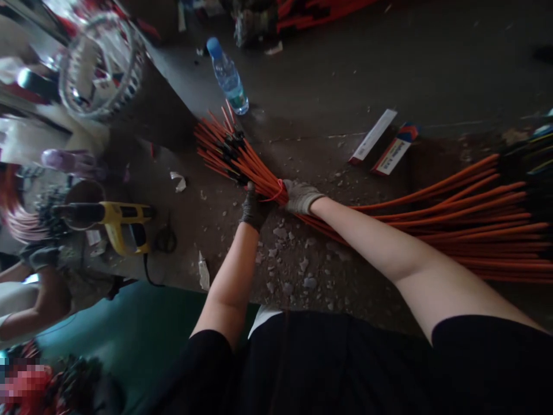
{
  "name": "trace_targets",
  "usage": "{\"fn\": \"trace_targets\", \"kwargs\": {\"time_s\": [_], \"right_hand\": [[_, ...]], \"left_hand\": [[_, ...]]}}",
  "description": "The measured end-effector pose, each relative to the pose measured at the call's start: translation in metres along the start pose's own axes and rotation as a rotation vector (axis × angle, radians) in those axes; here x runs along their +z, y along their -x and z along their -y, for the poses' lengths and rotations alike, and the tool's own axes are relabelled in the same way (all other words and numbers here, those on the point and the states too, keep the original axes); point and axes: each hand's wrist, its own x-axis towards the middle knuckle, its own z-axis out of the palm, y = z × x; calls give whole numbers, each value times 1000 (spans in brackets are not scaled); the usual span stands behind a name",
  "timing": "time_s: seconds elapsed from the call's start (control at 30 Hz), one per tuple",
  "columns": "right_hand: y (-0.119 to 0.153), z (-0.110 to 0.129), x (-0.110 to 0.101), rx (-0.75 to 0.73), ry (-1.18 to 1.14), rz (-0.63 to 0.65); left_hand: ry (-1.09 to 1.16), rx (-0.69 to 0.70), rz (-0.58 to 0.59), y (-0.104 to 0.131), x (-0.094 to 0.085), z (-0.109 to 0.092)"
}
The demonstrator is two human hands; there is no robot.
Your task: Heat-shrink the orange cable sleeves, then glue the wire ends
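Observation:
A long bundle of orange cables (pixel 436 222) lies across the workbench, its left end gathered tight and its right end fanned out. Near the gathered end a red tie (pixel 279 191) loops round the bundle. My left hand (pixel 258 208), in a dark glove, is closed on the cables just left of and below the tie. My right hand (pixel 301 197), in a grey glove, grips the bundle just right of the tie. Beyond my left hand, black sleeves (pixel 233 144) and loose orange ends point up and left.
Behind the bundle stands a water bottle (pixel 230 80). Two small boxes (pixel 382 144) lie at the back right. A yellow heat gun (pixel 125 222) and scissors (pixel 166 237) rest at the left, near a co-worker's gloved hand (pixel 41 256). Debris (pixel 298 265) litters the workbench (pixel 224 230).

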Motion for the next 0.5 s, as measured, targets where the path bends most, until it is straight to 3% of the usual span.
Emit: {"fn": "trace_targets", "kwargs": {"time_s": [0.17,0.3,0.4,0.47,0.5], "right_hand": [[-8,21,6,151,40,-20],[-7,22,-17,181,9,32],[5,24,-39,152,-42,16],[20,30,-51,148,-116,-26],[29,35,-56,140,-167,-36]], "left_hand": [[354,-95,-20,2,25,-8],[456,-112,20,25,9,-16],[520,-116,-33,39,-9,-9],[559,-159,-21,40,-4,1],[565,-183,35,37,7,5]]}}
